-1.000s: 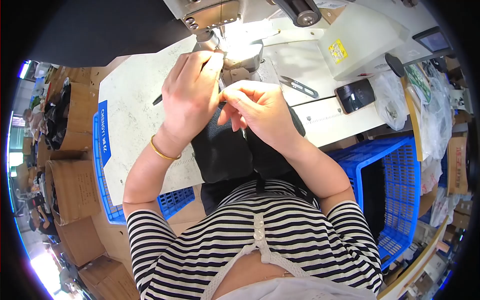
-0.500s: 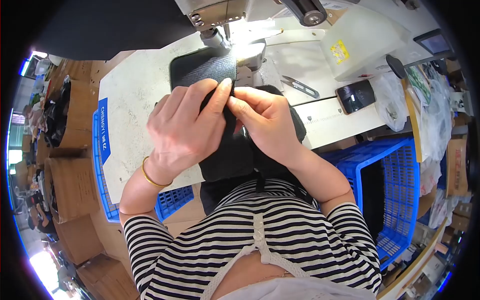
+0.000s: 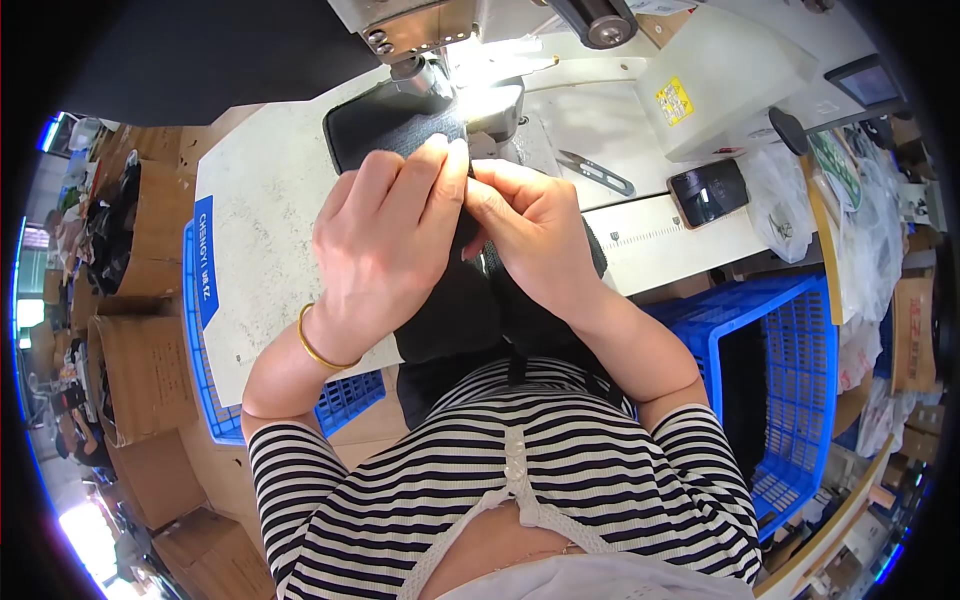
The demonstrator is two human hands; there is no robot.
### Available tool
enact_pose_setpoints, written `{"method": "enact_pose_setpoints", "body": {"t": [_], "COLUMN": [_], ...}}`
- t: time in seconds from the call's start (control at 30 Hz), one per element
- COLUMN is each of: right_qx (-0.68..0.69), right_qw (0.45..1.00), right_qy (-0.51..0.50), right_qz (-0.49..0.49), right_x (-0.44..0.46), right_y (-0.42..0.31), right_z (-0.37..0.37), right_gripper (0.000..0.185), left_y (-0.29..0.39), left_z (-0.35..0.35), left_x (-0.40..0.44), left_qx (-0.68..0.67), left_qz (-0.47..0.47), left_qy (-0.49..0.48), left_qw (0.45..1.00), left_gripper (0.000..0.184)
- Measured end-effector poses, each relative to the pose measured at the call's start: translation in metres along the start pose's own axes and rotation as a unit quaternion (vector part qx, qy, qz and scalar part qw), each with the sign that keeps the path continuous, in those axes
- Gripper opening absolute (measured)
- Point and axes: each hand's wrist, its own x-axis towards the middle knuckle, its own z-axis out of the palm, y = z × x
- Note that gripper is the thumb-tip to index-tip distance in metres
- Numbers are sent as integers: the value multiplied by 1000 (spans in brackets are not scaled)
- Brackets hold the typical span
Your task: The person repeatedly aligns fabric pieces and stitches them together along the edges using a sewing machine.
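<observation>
Left hand point(image 3: 385, 240): fingers curled closed, pinching the black fabric point(image 3: 365, 125).
Right hand point(image 3: 530, 220): thumb and forefinger pressed together on its edge, just beside.
Black fabric: on the white table point(image 3: 260, 210), reaching beneath the sewing machine point(image 3: 420, 28).
In the way: the hands hide its near part.
Rightward: snips point(image 3: 597, 172), phone point(image 3: 708, 190), plastic bag point(image 3: 782, 205).
Either side: 2 blue crates point(image 3: 832, 350).

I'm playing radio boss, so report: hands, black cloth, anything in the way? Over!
Left hand, right hand: both pinching black cloth. Cloth reaches sewing machine head, partly hidden by hands. Snips clear, to the right.
</observation>
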Motion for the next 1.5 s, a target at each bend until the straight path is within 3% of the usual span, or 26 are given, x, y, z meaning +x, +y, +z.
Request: {"method": "enact_pose_setpoints", "body": {"t": [0.1,0.2,0.4,0.5,0.6,0.7,0.73,0.77,0.83,0.9,0.93,1.03,1.1,1.17,1.3,1.37,1.4,1.43,1.47,1.5], "right_qx": [-5,12,27,26,9,-43,-64,-166,-361,-538,-549,-548,-539,-533,-529,-533,-528,-522,-515,-517], "right_qw": [1000,1000,1000,1000,1000,999,998,983,910,829,828,834,839,842,837,826,826,826,828,822], "right_qy": [-2,3,3,4,1,-10,-14,13,67,106,89,55,50,57,96,116,117,119,123,128], "right_qz": [-3,1,8,5,-11,-20,-21,-80,-192,-107,-69,-38,-45,-56,-102,-142,-158,-174,-188,-200], "right_x": [4,7,13,13,12,11,10,9,2,-11,-19,-33,-39,-43,-46,-47,-47,-48,-48,-49], "right_y": [0,-2,-3,-1,-2,-2,-2,0,7,16,24,37,42,46,47,51,51,52,54,55], "right_z": [-2,-2,-2,-3,-3,-9,-13,-21,-44,-65,-71,-74,-70,-64,-55,-55,-57,-58,-57,-56], "right_gripper": [22,22,21,21,21,23,23,25,31,61,65,72,72,71,64,60,59,58,57,56], "left_y": [0,-9,-15,-11,-6,-16,-20,-24,-20,-46,-56,-63,-91,-134,-164,-145,-102,-69,-43,-20], "left_z": [1,16,23,13,5,-5,-6,0,9,14,19,37,47,103,103,95,64,33,14,5], "left_x": [4,5,8,11,6,-1,-9,-19,-24,-37,-41,-15,17,10,-12,-25,-33,-41,-57,-74], "left_qx": [4,10,21,-4,-78,-207,-267,-292,-406,-656,-746,-684,-527,-567,-338,-183,-89,-164,-205,-191], "left_qz": [-29,0,-9,-42,-83,-97,-143,-189,-439,-540,-562,-563,-625,-438,-244,-271,-349,-426,-428,-383], "left_qy": [-25,28,26,-8,-26,-13,8,79,193,134,97,42,-115,71,-39,-144,-216,-303,-317,-296], "left_qw": [999,1000,999,999,993,973,953,934,778,510,343,461,564,694,908,934,907,837,821,854], "left_gripper": [32,34,34,32,32,44,47,42,34,31,30,29,22,24,33,44,52,65,68,64]}}
